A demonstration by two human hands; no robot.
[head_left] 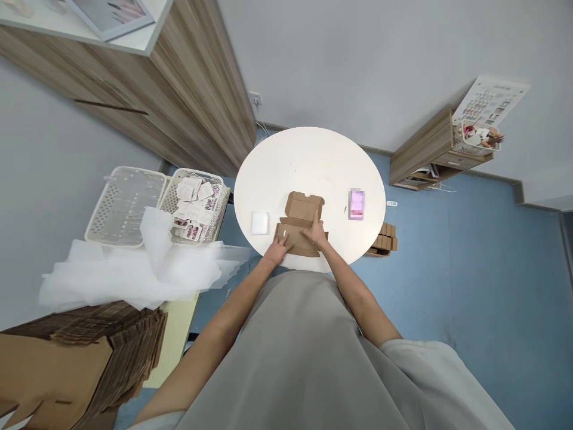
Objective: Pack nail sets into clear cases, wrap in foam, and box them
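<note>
A flattened brown cardboard box (304,207) lies unfolded near the front edge of the round white table (322,152), its lid part pointing away from me. My left hand (277,249) rests on its near left corner, fingers spread. On the right side of the same box is my right hand (317,233), with index finger and thumb stretched apart over the board. Left of the box lies a white, translucent square packet (259,223). A phone with a blurred pink screen (357,204) lies to the right, out of reach of both hands' fingers.
Left, a side table (172,343) holds stacked flat cardboard (129,352), white foam sheets (179,272) and two baskets, one with printed cards (192,206), one with clear plastic pieces (129,203). Small brown boxes (385,239) stand at the table's right. A wooden cabinet (443,143) is beyond.
</note>
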